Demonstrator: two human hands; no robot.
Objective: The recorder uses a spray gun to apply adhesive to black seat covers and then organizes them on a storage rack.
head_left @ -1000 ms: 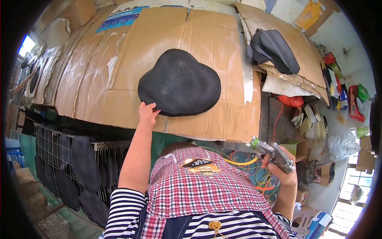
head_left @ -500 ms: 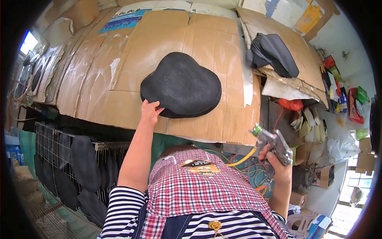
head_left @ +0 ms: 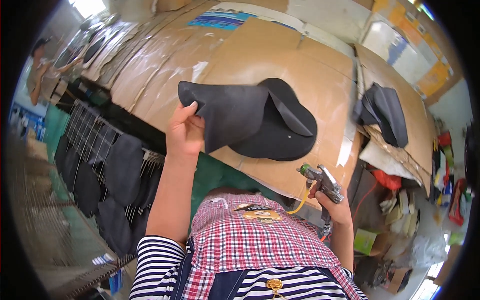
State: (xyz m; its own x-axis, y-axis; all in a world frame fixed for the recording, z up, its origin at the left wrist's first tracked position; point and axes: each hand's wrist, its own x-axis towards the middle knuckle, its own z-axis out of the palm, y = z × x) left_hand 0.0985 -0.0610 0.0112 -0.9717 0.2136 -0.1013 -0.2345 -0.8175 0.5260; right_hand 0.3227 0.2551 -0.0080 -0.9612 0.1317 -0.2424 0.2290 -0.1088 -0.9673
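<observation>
My left hand (head_left: 186, 131) pinches the near-left edge of a limp black sheet (head_left: 230, 112), lifting it off the cardboard. The sheet's right part folds back over a rounded, lobed black piece (head_left: 295, 142) lying flat on the cardboard-covered table (head_left: 320, 60). Whether the two are joined under the fold is hidden. A metal spray gun (head_left: 322, 182) with a green ring near its nozzle is gripped in my right hand (head_left: 335, 206), just off the table's front edge. A yellow hose (head_left: 302, 201) runs from the gun toward the checked apron.
Folded black pieces (head_left: 385, 115) lie at the table's right. Left below the table, a wire rack (head_left: 92, 137) carries several black pads (head_left: 125, 167). A person (head_left: 42, 75) stands at the far left. Bags and boxes crowd the right side, with a red bag (head_left: 387, 180) near the table corner.
My left hand has drawn the black sheet up and leftward off the flat lobed piece, folding it. My view has turned, and the spray gun stays in my right hand.
</observation>
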